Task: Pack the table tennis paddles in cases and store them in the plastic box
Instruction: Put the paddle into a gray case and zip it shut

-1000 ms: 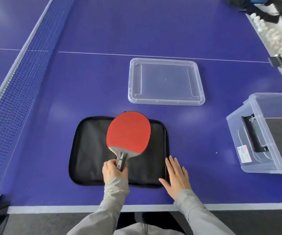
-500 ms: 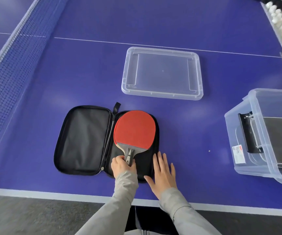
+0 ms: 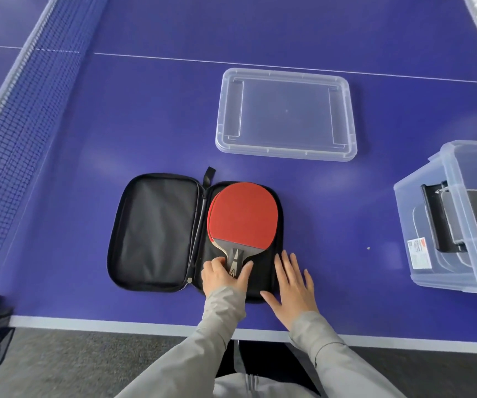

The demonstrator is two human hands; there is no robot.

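A black zip case (image 3: 157,234) lies opened flat near the front edge of the blue bench (image 3: 59,139). The red-faced paddle (image 3: 243,215) rests in the case's right half, handle toward the person. The left hand (image 3: 226,275) has its grip loosely around the handle, thumb on one side and fingers on the other. The right hand (image 3: 292,285) lies flat and spread, holding nothing, fingertips on the case's right edge. Beyond the case sits a clear lid (image 3: 286,114); at right stands the clear plastic box (image 3: 461,219), with a dark case inside.
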